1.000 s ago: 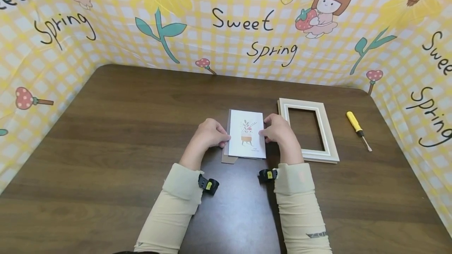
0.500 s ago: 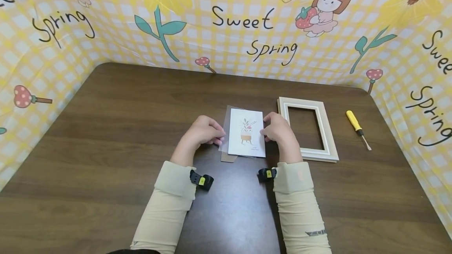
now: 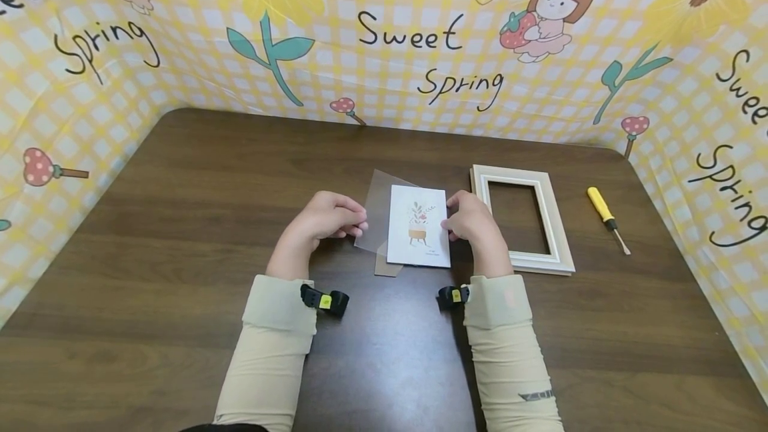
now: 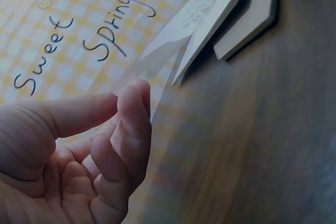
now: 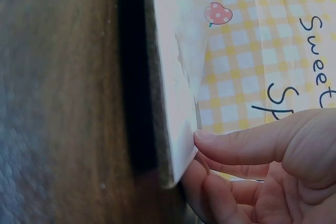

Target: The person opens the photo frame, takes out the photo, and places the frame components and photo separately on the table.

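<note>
Between the thumb and fingers of my left hand (image 3: 324, 217) a clear plastic sheet (image 3: 373, 209) is pinched by its left edge. It slants out from behind a white picture card (image 3: 401, 219) printed with a potted plant. My right hand (image 3: 475, 222) pinches the card's right edge, thumb on the front and fingers behind, as the right wrist view shows; a thin dark board edge (image 5: 163, 129) backs the card there. A brown board corner (image 3: 387, 267) pokes out below the card at its lower left. In the left wrist view the sheet (image 4: 157, 59) runs from my fingertips toward the card.
Just right of my right hand lies a cream picture frame (image 3: 561, 232) with an open middle. Farther right is a yellow-handled screwdriver (image 3: 602, 209). The brown wooden table (image 3: 198, 219) meets a yellow checked cloth (image 3: 396, 105) at its back and sides.
My left hand has moved left with the clear sheet, so more of it sticks out from the card and it has tilted. The right hand and card stay almost in place.
</note>
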### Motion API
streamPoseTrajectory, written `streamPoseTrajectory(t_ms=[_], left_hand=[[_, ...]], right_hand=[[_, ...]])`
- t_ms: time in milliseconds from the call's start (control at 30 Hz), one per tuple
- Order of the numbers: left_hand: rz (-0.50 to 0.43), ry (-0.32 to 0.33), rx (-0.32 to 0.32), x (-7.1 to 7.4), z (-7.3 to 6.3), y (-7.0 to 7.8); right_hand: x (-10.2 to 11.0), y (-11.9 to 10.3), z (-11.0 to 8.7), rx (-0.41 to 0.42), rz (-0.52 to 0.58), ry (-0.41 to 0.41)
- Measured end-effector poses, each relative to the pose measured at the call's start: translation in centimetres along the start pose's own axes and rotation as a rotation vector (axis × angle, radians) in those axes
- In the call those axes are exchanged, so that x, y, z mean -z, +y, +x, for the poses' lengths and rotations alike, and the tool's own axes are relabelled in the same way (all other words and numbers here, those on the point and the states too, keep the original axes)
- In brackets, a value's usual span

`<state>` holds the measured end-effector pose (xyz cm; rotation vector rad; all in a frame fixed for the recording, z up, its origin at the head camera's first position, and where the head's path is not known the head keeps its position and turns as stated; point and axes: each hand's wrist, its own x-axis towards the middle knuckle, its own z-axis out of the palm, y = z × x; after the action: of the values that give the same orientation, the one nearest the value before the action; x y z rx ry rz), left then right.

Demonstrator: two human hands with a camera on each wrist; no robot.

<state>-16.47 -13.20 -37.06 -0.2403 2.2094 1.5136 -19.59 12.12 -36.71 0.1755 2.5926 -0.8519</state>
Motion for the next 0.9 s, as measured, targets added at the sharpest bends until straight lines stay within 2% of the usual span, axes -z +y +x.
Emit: streamPoseTrajectory(t_ms=[333,567,900], left_hand=[[-0.001,0.020,-0.029,1.6,-0.9,0.1],[-0.014,0.044,-0.044,3.3,-1.7,0.0],[-0.037,0.054,-0.052,5.5,-3.0,-1.1]], right_hand=[[0.0,-0.1,0.0,-0.002,-0.002,-0.003],[0.2,-0.1,0.2,-0.008,0.008,-0.005],[0.2,0.0,0.2,0.000,0.005,-0.009]])
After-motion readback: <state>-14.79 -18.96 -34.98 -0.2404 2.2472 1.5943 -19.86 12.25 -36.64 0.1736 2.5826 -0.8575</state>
